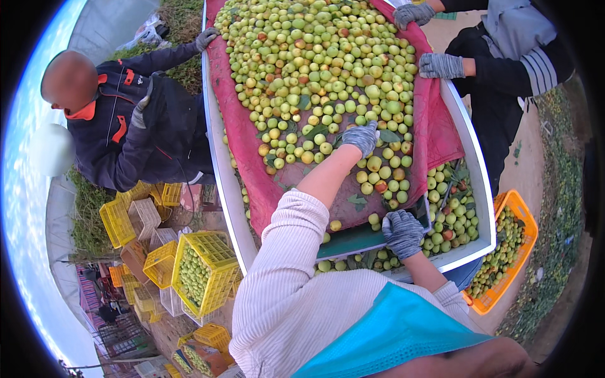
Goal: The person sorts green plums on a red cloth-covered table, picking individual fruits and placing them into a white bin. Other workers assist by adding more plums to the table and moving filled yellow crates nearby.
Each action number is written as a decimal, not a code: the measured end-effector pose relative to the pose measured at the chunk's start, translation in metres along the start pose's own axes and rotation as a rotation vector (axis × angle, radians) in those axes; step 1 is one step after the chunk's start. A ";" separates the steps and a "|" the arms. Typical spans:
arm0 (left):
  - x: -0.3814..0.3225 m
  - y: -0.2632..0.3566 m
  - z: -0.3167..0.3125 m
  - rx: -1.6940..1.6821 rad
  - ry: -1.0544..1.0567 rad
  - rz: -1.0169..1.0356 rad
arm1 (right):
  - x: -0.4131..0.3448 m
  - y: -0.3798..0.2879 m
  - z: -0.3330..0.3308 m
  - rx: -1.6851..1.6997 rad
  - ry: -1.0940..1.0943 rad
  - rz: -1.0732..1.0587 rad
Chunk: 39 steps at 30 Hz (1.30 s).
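Observation:
Before me a red cloth (236,156) lines a sloping bed, spread with many small round green fruits (321,56), some with red-brown patches. My left hand (361,139), in a grey knit glove, reaches into the thinner lower part of the spread. Its fingertips are beside a green leaf (389,136) and loose fruits; whether it holds anything is hidden. My right hand (403,234), gloved alike, is closed over the corner of a green tray (352,243) at the near end of the cloth. More fruits (449,217) lie below, inside a white-rimmed bin (484,208).
At left a person (127,118) rests a gloved hand (206,38) on the bin's rim. Another person's gloved hands (442,66) hold the cloth at right. An orange crate (513,255) of fruit stands at lower right. Yellow crates (205,269) stand at lower left.

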<state>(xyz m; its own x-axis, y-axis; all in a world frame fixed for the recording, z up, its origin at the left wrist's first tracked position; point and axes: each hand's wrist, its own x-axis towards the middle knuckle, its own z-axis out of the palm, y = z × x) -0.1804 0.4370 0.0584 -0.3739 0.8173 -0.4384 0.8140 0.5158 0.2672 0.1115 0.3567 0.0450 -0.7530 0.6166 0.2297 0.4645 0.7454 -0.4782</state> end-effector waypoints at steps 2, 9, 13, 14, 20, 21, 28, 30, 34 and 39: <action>-0.003 -0.003 -0.002 0.024 0.014 -0.013 | 0.000 -0.001 -0.001 -0.016 -0.029 0.028; -0.067 -0.020 0.027 -0.018 -0.011 0.057 | -0.003 0.005 0.004 0.188 -0.129 0.157; -0.133 0.027 0.042 -0.117 0.192 0.172 | 0.010 0.015 -0.016 1.674 -0.144 0.849; -0.151 0.048 0.049 -0.207 0.255 0.309 | 0.010 0.019 -0.023 1.925 -0.211 0.851; -0.211 0.143 0.080 -0.264 0.538 0.898 | -0.029 0.055 -0.050 2.512 0.127 0.678; -0.209 0.145 0.083 -0.397 0.626 1.012 | -0.042 0.069 -0.059 2.382 0.237 0.806; -0.151 -0.003 0.068 -0.272 0.748 0.391 | -0.165 0.188 -0.164 3.260 1.023 0.406; -0.140 -0.076 0.057 -0.328 0.877 0.160 | -0.182 0.198 -0.167 3.036 1.164 0.487; -0.133 -0.148 0.070 -0.108 0.767 -0.385 | -0.150 0.160 -0.127 2.279 0.425 0.525; -0.114 -0.078 0.125 -0.146 0.741 0.015 | -0.061 0.050 -0.036 0.987 0.052 0.383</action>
<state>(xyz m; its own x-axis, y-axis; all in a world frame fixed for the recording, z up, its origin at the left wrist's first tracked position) -0.1453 0.2714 -0.0191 -0.6059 0.7571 0.2443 0.7737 0.4895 0.4022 0.1971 0.3656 0.0379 -0.6047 0.7944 -0.0574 0.0649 -0.0227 -0.9976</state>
